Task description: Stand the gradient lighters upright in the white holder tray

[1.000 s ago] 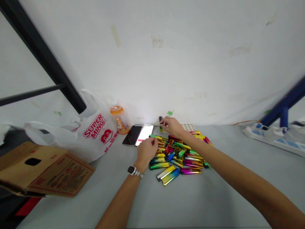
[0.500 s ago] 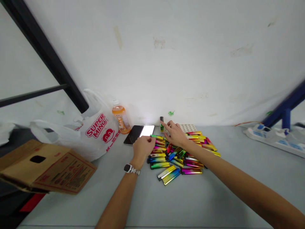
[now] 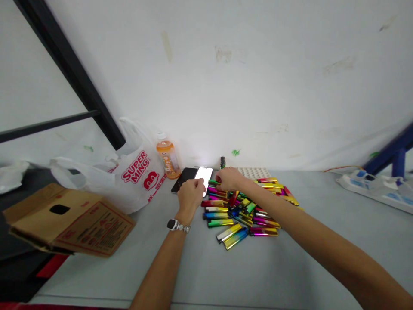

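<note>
Many shiny lighters (image 3: 237, 239) in green, yellow, blue, pink and red lie in a loose pile on the grey table. My left hand (image 3: 192, 196), with a watch at the wrist, is curled at the pile's left edge, over the lower part of a phone (image 3: 202, 173) with a lit screen. What its fingers hold, if anything, is hidden. My right hand (image 3: 229, 178) is closed at the back of the pile, its fingertips on the end of a green lighter (image 3: 213, 182). Just behind it stands a small dark upright object (image 3: 222, 162), partly covered by the hand.
A dark tablet or phone (image 3: 183, 177) lies beside the lit phone. To the left are an orange drink bottle (image 3: 168, 158), a white plastic bag (image 3: 135, 189) and a cardboard box (image 3: 93, 224). A pale studded sheet (image 3: 253, 172) lies behind the pile. A power strip (image 3: 371, 185) is at right.
My right hand has drawn its stretched index finger in and come left and down to the green lighter. My left hand has shifted slightly away from that lighter. The view has moved a little.
</note>
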`<state>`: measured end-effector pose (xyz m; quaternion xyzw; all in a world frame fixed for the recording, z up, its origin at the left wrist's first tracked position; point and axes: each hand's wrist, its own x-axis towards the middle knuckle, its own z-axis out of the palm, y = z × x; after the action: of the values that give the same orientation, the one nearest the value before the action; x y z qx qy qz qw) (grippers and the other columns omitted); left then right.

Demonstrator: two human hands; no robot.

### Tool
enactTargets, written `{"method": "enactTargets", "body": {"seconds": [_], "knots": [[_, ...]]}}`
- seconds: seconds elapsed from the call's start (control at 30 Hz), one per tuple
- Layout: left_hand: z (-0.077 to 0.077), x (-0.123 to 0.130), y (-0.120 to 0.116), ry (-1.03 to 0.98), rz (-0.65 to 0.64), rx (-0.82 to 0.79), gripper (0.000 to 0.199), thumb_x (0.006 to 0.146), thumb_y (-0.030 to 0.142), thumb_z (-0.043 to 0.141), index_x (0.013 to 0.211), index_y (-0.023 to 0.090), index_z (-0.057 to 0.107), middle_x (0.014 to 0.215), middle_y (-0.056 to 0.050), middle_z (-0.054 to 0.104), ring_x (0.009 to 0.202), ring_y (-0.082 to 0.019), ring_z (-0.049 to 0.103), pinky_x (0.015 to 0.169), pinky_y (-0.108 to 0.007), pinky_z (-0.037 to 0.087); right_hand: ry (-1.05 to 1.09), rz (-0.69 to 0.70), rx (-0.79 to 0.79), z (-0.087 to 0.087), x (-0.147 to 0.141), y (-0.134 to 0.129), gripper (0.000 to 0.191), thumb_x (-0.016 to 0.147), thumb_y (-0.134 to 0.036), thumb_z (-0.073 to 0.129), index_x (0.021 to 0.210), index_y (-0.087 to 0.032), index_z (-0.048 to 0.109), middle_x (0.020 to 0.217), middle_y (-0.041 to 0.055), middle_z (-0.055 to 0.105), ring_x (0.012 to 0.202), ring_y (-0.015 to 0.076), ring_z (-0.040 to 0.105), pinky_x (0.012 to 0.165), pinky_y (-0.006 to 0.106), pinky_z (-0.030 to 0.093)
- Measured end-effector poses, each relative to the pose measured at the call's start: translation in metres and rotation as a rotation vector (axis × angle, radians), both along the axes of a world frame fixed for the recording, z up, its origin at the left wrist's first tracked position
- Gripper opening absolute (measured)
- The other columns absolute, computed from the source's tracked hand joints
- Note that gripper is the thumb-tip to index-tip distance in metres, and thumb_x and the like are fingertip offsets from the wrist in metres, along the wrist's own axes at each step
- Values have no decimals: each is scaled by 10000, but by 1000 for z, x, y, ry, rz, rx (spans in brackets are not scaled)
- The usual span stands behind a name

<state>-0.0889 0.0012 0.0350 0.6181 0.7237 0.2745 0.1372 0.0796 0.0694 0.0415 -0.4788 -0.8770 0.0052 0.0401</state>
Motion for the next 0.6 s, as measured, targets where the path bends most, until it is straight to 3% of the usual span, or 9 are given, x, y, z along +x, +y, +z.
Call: {"method": "enactTargets", "body": {"seconds": [0.17,0.33,0.4,0.5,0.6], "knots": [[-1,0,-1,-40,-9,25,466,888,345,355,598,235,703,714,-47,726,798,-258,657,675,-308,380,90,-47,-19,-1,12,-2,192,706,-350,744,843,-216,731,784,76,737,690,239,658,591,295,424],[-6,9,-2,-97,-56,95,529,949,458,336,639,212,687,652,-49,676,713,-224,630,685,-311,406,483,-9,-110,-7,44,-15,109,770,-261,691,845,-185,709,810,42,728,689,171,638,628,266,441],[-12,18,-2,-159,-149,198,418,934,463,423,781,193,705,728,-50,681,758,-209,627,723,-305,435,717,-15,-200,-11,57,-27,147,797,-296,679,855,-162,697,788,39,715,670,155,629,631,266,460],[-22,41,-4,-336,-356,332,338,904,413,544,1110,175,666,1079,-98,667,997,-207,616,822,-294,473,1081,-37,-368,-18,73,-47,254,790,-380,708,880,-145,678,785,37,702,669,145,630,615,262,482],[-30,68,-7,-509,-479,304,342,934,404,529,1163,173,634,1163,-110,633,1077,-203,604,868,-293,488,1278,-83,-486,-23,82,-66,337,762,-447,743,903,-151,664,740,21,680,602,127,602,516,233,451]]}}
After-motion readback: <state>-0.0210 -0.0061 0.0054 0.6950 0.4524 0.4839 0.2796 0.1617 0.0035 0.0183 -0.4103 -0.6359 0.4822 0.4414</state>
